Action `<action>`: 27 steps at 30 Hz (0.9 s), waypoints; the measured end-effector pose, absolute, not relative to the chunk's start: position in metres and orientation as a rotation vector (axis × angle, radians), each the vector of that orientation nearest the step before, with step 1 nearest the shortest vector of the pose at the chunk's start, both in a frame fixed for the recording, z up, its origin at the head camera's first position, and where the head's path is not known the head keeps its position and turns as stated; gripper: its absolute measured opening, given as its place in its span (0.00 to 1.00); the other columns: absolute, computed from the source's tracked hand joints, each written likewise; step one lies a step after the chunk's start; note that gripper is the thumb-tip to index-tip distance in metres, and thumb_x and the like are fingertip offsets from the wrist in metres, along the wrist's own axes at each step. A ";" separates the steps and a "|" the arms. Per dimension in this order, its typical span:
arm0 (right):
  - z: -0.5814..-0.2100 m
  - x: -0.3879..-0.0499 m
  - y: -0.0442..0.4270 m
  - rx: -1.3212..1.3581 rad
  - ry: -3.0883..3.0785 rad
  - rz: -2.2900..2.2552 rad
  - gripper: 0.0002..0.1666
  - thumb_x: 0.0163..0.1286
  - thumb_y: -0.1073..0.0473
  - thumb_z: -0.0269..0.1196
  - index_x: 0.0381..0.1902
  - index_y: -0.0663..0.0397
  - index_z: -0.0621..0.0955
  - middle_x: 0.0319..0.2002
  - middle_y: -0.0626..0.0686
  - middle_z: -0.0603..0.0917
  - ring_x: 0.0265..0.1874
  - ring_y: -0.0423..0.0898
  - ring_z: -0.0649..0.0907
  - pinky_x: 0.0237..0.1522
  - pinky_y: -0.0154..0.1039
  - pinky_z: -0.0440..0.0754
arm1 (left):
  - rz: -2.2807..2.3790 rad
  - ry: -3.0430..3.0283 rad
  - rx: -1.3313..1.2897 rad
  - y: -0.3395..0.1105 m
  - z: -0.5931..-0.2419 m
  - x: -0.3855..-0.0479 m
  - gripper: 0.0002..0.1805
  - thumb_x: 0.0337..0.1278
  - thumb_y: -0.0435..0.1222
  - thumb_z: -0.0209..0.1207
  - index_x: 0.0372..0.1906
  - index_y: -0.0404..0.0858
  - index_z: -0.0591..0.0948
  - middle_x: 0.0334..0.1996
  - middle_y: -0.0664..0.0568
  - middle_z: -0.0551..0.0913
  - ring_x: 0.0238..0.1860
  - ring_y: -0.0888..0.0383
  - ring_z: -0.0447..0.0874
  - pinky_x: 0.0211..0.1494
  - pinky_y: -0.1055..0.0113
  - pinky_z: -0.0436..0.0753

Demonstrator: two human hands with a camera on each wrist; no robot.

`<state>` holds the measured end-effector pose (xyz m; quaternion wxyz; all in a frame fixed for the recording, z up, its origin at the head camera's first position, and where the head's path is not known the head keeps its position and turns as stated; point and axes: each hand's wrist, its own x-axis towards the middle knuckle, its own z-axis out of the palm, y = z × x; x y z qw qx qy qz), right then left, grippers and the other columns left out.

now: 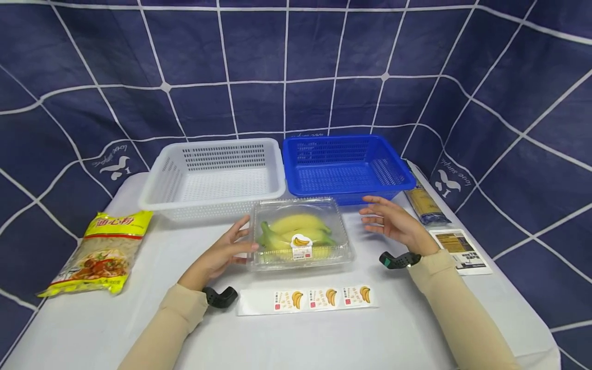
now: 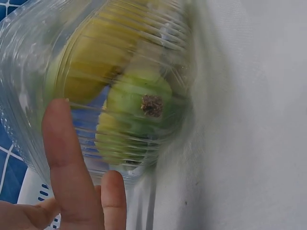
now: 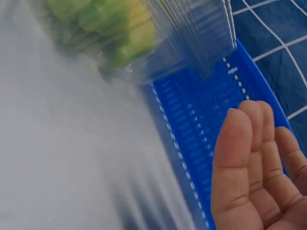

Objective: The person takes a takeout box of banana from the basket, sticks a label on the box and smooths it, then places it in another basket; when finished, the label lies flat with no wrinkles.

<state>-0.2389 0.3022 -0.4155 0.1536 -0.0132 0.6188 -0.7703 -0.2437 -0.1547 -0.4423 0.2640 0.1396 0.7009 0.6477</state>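
Observation:
A clear plastic clamshell box (image 1: 339, 226) with yellow-green bananas (image 1: 300, 226) inside sits mid-table, its lid down. On its front is a banana sticker (image 1: 301, 246). At the box's left side is my left hand (image 1: 224, 254), fingers spread and loosely bent; the thumb overlaps the box's edge, and whether it touches cannot be told. In the left wrist view, banana stems (image 2: 139, 100) show through the ribbed wall beside the fingers. Off the box's right side, my right hand (image 1: 393, 223) hovers apart from it, fingers loosely bent, holding nothing.
A sticker strip (image 1: 259, 303) with three banana labels lies in front of the box. Behind stand a white basket (image 1: 213, 209) and a blue basket (image 1: 342, 192). A yellow food bag (image 1: 102, 252) lies left; a dark packet (image 1: 423, 203) and a printed card (image 1: 462, 252) lie right.

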 end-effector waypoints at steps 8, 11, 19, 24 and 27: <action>-0.411 -0.260 0.309 0.180 1.480 -2.276 0.18 0.89 0.57 0.51 0.70 0.54 0.67 0.52 0.56 0.88 0.50 0.52 0.90 0.56 0.43 0.90 | 1.749 1.883 0.323 -0.150 -0.445 -0.243 0.60 0.68 0.42 0.63 0.89 0.42 0.33 0.85 0.28 0.46 0.62 0.45 0.79 0.57 0.56 0.82; -0.409 -0.267 0.308 0.270 1.348 -2.329 0.17 0.88 0.58 0.54 0.66 0.52 0.65 0.51 0.59 0.88 0.50 0.55 0.90 0.56 0.45 0.90 | 1.732 1.889 0.295 -0.148 -0.444 -0.242 0.60 0.67 0.43 0.61 0.89 0.40 0.33 0.85 0.29 0.48 0.64 0.45 0.76 0.55 0.59 0.80; -0.402 -0.275 0.305 0.327 1.237 -2.393 0.06 0.88 0.57 0.54 0.55 0.49 0.68 0.48 0.61 0.90 0.43 0.55 0.93 0.51 0.43 0.92 | 1.736 1.885 0.270 -0.145 -0.443 -0.242 0.56 0.69 0.45 0.60 0.89 0.37 0.39 0.83 0.30 0.57 0.62 0.49 0.77 0.51 0.61 0.81; -0.402 -0.276 0.303 0.301 1.218 -2.411 0.12 0.89 0.61 0.50 0.45 0.56 0.80 0.47 0.61 0.91 0.42 0.53 0.93 0.50 0.42 0.92 | 1.753 1.851 0.258 -0.143 -0.440 -0.239 0.55 0.68 0.43 0.60 0.89 0.35 0.40 0.81 0.30 0.61 0.59 0.53 0.80 0.50 0.61 0.84; -0.404 -0.277 0.301 0.335 1.231 -2.425 0.14 0.88 0.63 0.51 0.42 0.57 0.81 0.44 0.60 0.92 0.40 0.52 0.93 0.49 0.41 0.92 | 1.763 1.826 0.246 -0.143 -0.438 -0.238 0.56 0.66 0.41 0.60 0.88 0.34 0.40 0.79 0.29 0.62 0.56 0.55 0.82 0.49 0.62 0.85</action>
